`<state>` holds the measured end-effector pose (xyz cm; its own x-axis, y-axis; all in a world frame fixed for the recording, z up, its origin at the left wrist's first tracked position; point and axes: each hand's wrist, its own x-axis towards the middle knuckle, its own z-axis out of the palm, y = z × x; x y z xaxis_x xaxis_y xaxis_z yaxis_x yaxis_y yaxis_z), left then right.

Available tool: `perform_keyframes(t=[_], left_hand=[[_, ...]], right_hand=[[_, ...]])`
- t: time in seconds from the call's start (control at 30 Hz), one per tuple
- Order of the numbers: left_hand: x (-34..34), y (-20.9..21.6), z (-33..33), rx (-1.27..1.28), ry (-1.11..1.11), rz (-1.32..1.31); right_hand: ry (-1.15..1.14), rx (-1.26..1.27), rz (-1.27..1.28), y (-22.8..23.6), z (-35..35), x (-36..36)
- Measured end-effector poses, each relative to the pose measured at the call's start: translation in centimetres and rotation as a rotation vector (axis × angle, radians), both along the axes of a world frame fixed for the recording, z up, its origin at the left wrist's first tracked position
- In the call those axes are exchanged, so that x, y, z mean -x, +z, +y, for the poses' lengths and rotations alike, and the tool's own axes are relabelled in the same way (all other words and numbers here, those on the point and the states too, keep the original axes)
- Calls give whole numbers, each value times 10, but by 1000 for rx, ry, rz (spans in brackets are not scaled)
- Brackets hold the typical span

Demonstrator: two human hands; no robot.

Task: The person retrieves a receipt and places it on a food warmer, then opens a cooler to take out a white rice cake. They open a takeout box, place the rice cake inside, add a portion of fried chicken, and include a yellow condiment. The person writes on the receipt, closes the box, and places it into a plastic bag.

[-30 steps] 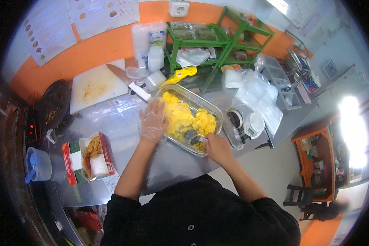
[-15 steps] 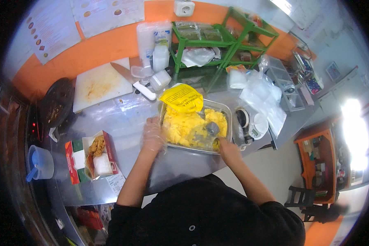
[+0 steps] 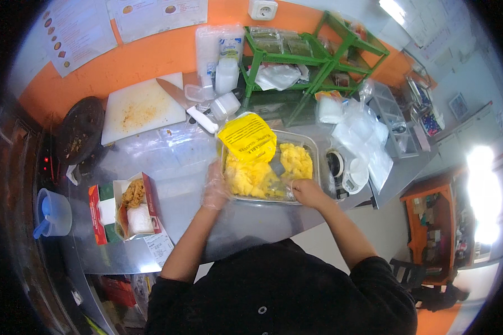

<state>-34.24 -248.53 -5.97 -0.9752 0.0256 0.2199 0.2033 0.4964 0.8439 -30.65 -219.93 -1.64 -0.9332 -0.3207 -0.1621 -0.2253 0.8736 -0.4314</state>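
A rectangular metal tray of soft yellow food, like scrambled egg, sits before me on the steel counter. My left hand, in a clear plastic glove, grips the tray's left edge. At the front right of the tray my bare right hand is closed around a spoon handle; the spoon's bowl is blurred low in the food. Between a larger left heap and a smaller right heap, part of the tray bottom shows. A yellow glove packet lies over the tray's far left corner.
To the left stand an open food box with fried chicken and wrapped rice, and a plastic jug. Behind are a cutting board, a knife and a green rack. Plastic bags and a white scale lie right.
My right hand has moved slightly left and toward the tray's front, the spoon going down into the food. A gap has opened between the yellow heaps. My left hand stays at the tray.
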Motion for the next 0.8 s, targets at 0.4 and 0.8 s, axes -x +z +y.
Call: perform_keyframes(t=[0.4, 0.8], left_hand=[[-5, 11, 8, -12, 112, -87], [-51, 37, 66, 971, -298, 64]], right_hand=[[149, 178, -496, 25, 21, 10], [103, 338, -101, -8, 15, 1]])
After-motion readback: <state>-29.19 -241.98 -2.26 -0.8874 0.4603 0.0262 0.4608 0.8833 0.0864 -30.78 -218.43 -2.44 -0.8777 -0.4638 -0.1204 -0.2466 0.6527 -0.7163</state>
